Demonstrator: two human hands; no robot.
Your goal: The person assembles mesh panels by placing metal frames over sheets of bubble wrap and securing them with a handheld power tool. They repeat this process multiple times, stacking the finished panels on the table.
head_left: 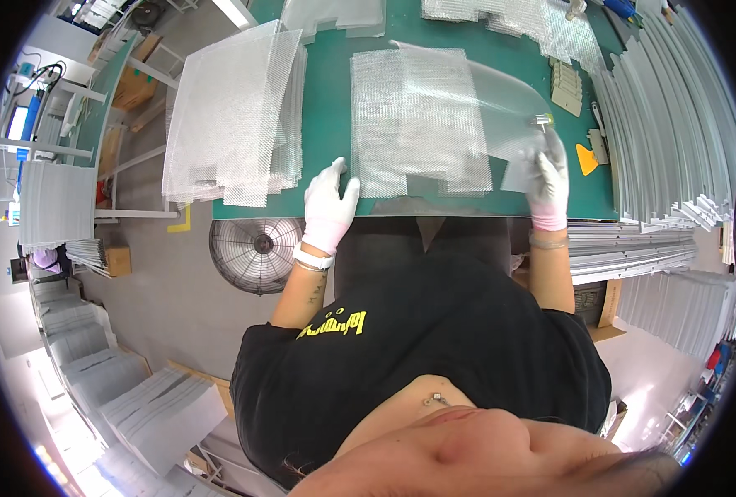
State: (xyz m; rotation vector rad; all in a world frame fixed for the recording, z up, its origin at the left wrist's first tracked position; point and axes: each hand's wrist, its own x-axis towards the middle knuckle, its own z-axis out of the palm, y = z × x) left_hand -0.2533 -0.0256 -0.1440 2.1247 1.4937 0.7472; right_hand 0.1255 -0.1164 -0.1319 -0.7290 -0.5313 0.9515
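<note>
Left hand (331, 199) loosely spread, nothing gripped, thumb close by the left edge of the mesh sheets (418, 124). Right hand (548, 182) half-curled at the film (501, 103), a small metal piece (543, 121) at its fingertips; blurred, can't tell what it pinches. Likely step: handling film over mesh; next move calls for steadying the sheets. Bare table (326, 91) beyond left hand; yellow scraper (585, 159) crowds right hand's outer side.
</note>
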